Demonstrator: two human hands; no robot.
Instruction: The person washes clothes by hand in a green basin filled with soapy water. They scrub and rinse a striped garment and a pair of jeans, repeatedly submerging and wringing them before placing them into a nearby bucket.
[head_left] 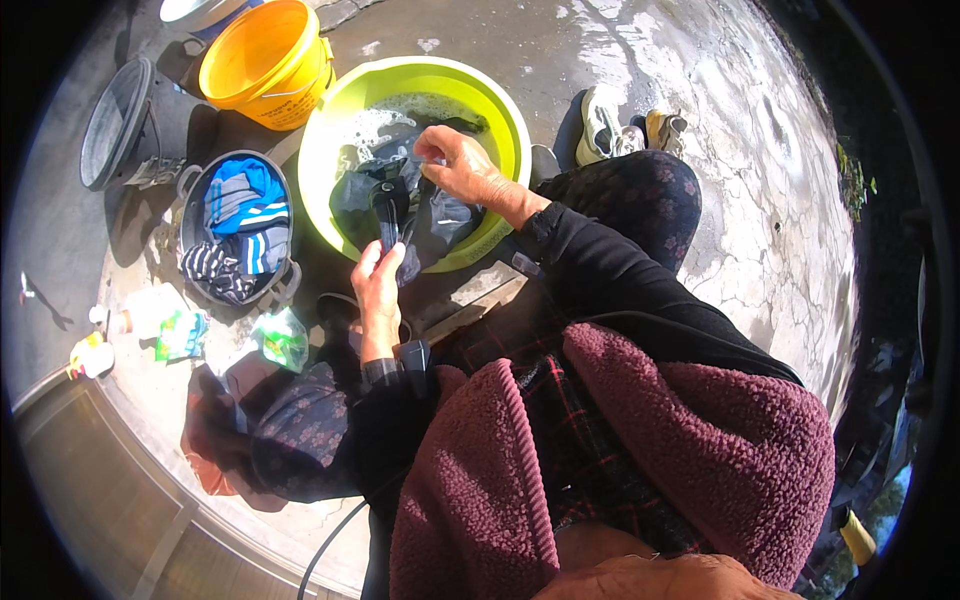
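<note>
A dark grey wet garment [440,220], perhaps trousers, hangs over the near side of a round lime-green tub [517,125]. At that near rim my left hand [377,292] pinches a dark band of it between thumb and fingers. A round button-like spot shows higher on the band. My right hand [462,168] is above the tub's middle, its fingers bent and closed on another part of the cloth. Soapy water with white suds [375,128] surrounds the darker cloth in the tub. The right fingertips are partly hidden.
Left of the tub stand a grey basin [188,235] of blue, grey and striped clothes, a yellow bucket [255,60] and a grey bucket [118,125]. Green-and-white packets [282,338] lie on the concrete near my left leg. Shoes [600,125] are at the right.
</note>
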